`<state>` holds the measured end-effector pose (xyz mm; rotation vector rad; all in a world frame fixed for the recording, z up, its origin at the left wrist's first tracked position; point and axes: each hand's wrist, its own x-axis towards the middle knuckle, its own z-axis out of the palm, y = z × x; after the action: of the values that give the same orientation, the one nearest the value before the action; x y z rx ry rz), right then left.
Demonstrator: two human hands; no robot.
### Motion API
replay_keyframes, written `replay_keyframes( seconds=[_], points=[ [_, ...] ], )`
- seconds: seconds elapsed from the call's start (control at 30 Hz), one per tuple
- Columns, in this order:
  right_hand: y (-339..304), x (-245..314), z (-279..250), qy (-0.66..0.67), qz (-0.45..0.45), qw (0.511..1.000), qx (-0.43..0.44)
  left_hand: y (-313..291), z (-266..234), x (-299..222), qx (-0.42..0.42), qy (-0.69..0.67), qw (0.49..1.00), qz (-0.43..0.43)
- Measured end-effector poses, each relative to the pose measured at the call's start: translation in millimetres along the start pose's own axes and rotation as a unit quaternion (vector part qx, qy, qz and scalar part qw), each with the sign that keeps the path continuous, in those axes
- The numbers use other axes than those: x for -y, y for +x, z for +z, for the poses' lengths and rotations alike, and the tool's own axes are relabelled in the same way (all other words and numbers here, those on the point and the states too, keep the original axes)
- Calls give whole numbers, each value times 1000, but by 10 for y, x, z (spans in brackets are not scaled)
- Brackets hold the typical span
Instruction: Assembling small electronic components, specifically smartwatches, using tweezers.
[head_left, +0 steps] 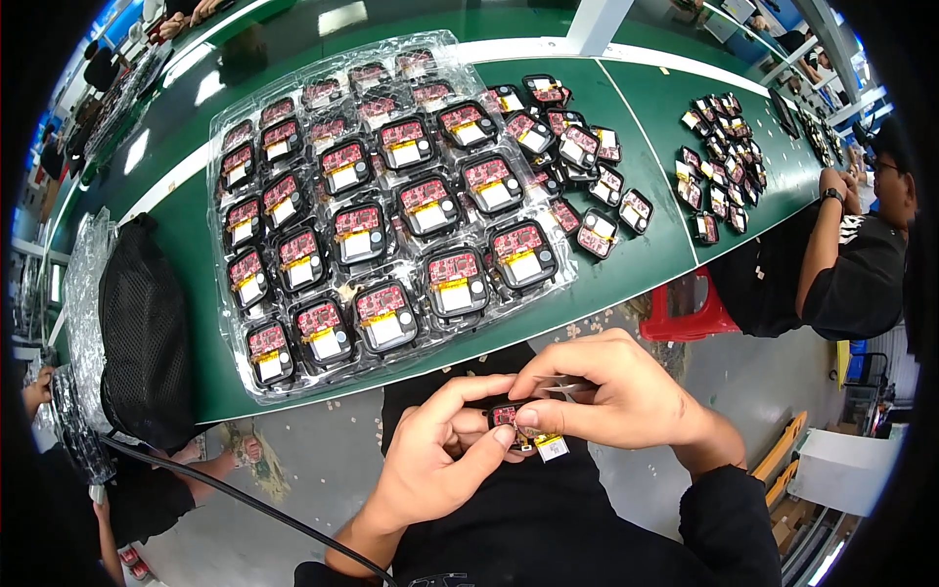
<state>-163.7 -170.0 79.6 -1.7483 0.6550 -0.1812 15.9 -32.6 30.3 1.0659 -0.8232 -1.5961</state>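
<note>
My left hand (427, 472) is closed on a small black-framed electronic unit with a red circuit board (503, 416), held above my lap. Its thumb lies on the board's near side. A silver battery with yellow tape (553, 447) sticks out from the unit's right side. My right hand (631, 396) is closed too, its thumb pressing at the unit and its index finger reaching over the top. Pointed metal tweezers (562, 385) lie within that hand, under the bent fingers. Both thumbs partly cover the unit.
On the green table (548, 318), a clear plastic tray (235, 333) holds rows of similar units. Loose units (598, 233) are piled to its right, with another heap (724, 161) farther off. A black mesh bag (147, 333) stands left. A co-worker (851, 254) sits right, near a red stool (685, 308).
</note>
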Motion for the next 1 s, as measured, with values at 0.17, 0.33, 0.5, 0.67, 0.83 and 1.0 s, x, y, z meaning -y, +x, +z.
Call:
replay_keyframes(
  seconds=[0.17,0.33,0.5,0.67,0.83,1.0],
  points=[
    [-21,12,29,-4,-18,1000,-15,-12,35,20,-13,-36,999,-11],
    [-11,-31,46,-3,-38,999,-19,-34,32,26,-10,-82,996,-12],
    [-9,-26,43,-16,-42,999,-21,-24,73,17,-28,-100,994,-19],
    [-25,-50,55,-7,-41,999,-17,-28,56,46,-15,-93,995,-16],
    [-104,16,45,-107,-96,986,-88,-27,135,91,-144,-90,980,104],
    [-200,39,-43,-236,-107,964,-56,-48,71,110,-202,79,967,130]
  ],
)
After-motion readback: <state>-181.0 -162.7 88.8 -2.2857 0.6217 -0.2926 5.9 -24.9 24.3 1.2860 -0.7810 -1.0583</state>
